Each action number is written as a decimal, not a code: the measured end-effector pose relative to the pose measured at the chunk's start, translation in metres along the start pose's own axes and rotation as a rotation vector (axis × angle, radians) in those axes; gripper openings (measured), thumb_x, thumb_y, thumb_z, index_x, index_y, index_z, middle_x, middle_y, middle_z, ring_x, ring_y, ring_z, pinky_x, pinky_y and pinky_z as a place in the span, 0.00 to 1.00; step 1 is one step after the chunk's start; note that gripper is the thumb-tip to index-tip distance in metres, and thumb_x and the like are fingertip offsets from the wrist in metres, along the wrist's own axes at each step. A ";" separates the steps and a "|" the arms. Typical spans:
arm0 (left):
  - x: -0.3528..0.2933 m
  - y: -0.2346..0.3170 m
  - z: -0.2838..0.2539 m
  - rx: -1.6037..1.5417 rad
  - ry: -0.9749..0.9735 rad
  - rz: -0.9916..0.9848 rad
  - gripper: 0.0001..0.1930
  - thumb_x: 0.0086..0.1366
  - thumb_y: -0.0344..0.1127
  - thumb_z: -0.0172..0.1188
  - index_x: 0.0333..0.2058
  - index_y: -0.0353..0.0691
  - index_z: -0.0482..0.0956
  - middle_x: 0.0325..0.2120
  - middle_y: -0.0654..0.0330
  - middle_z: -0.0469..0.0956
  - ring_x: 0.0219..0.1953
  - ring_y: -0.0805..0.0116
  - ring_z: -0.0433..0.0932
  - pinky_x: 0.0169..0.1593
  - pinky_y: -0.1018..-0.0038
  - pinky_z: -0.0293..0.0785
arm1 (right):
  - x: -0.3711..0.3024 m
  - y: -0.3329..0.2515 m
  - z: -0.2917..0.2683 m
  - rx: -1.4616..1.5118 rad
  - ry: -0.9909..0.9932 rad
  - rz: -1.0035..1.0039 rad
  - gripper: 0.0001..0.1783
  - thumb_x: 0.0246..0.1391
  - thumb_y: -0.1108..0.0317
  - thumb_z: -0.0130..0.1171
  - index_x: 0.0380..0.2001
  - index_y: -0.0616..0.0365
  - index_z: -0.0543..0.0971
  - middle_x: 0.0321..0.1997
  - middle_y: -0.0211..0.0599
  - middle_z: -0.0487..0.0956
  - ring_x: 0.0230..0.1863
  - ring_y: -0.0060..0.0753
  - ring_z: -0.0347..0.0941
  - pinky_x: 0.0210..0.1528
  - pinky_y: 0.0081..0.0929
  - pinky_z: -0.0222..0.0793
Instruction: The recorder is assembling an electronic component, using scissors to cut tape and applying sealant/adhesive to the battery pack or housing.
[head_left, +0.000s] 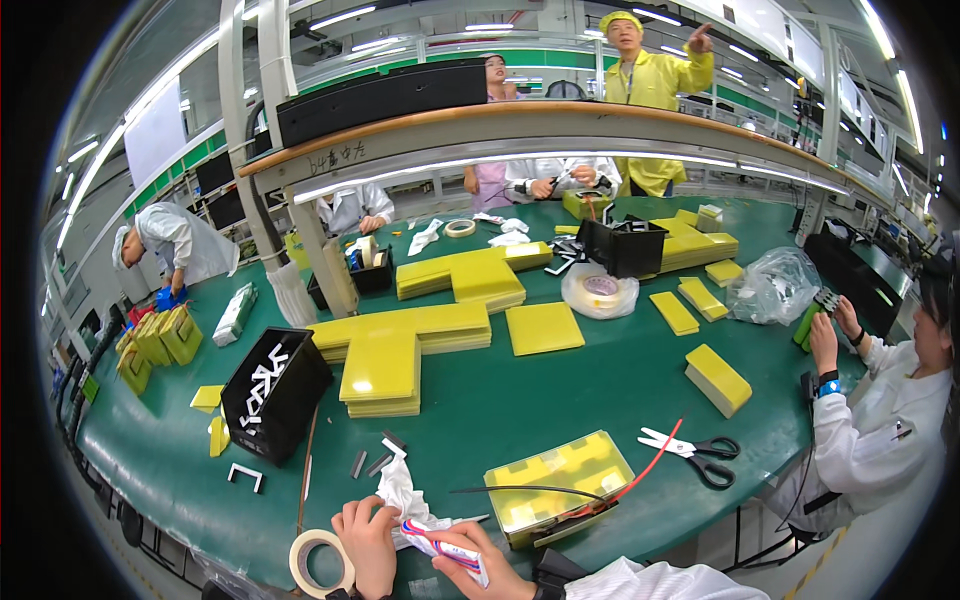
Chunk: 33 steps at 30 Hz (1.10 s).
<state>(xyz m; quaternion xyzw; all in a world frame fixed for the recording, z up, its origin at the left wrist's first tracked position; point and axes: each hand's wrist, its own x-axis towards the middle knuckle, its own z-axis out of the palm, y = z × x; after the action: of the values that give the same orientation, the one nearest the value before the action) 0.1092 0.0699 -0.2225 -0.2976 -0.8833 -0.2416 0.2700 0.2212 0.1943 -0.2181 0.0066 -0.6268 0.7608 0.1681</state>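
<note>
My right hand (490, 566) grips a white squeeze tube (445, 552) with red and blue stripes, its far end pointing toward my left hand. My left hand (368, 548) is closed, fingers curled beside that end of the tube; what they pinch, if anything, is hidden. Crumpled white tissue (398, 492) lies just beyond both hands. A roll of masking tape (297, 563) rests against the left side of my left hand. To the right sits a yellow-wrapped block pack (560, 475) with black and red wires. Small dark strips (378, 464) lie past the tissue.
Scissors (702, 456) lie right of the pack. Stacked yellow sheets (380, 370) and a black bin (275, 395) of white-edged brackets stand farther off on the green table (600, 395). A co-worker (880, 420) works at the right; other people are across the table.
</note>
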 end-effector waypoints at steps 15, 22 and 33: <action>0.000 -0.005 0.004 0.184 0.083 0.228 0.04 0.44 0.27 0.57 0.23 0.41 0.75 0.28 0.63 0.74 0.38 0.61 0.69 0.46 0.64 0.56 | -0.017 -0.019 -0.017 -0.412 -0.101 -0.382 0.20 0.51 0.76 0.58 0.49 0.61 0.71 0.39 0.44 0.68 0.36 0.41 0.69 0.35 0.27 0.66; -0.001 -0.010 0.008 0.092 0.045 0.075 0.10 0.45 0.25 0.58 0.30 0.38 0.75 0.27 0.60 0.74 0.37 0.59 0.70 0.47 0.63 0.58 | -0.064 -0.074 -0.092 -0.262 -0.266 -0.635 0.21 0.52 0.69 0.61 0.49 0.66 0.73 0.43 0.46 0.70 0.36 0.38 0.72 0.37 0.27 0.69; -0.009 -0.017 0.009 0.076 0.039 -0.116 0.09 0.55 0.26 0.54 0.37 0.33 0.73 0.31 0.53 0.73 0.38 0.54 0.69 0.44 0.64 0.62 | -0.096 -0.025 -0.164 -0.400 0.777 -1.033 0.25 0.63 0.48 0.40 0.26 0.63 0.65 0.23 0.43 0.66 0.13 0.30 0.70 0.15 0.16 0.72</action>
<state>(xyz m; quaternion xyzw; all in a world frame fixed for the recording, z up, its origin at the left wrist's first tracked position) 0.1012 0.0601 -0.2391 -0.2306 -0.9022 -0.2290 0.2835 0.3512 0.3313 -0.2502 0.0001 -0.5659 0.3996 0.7211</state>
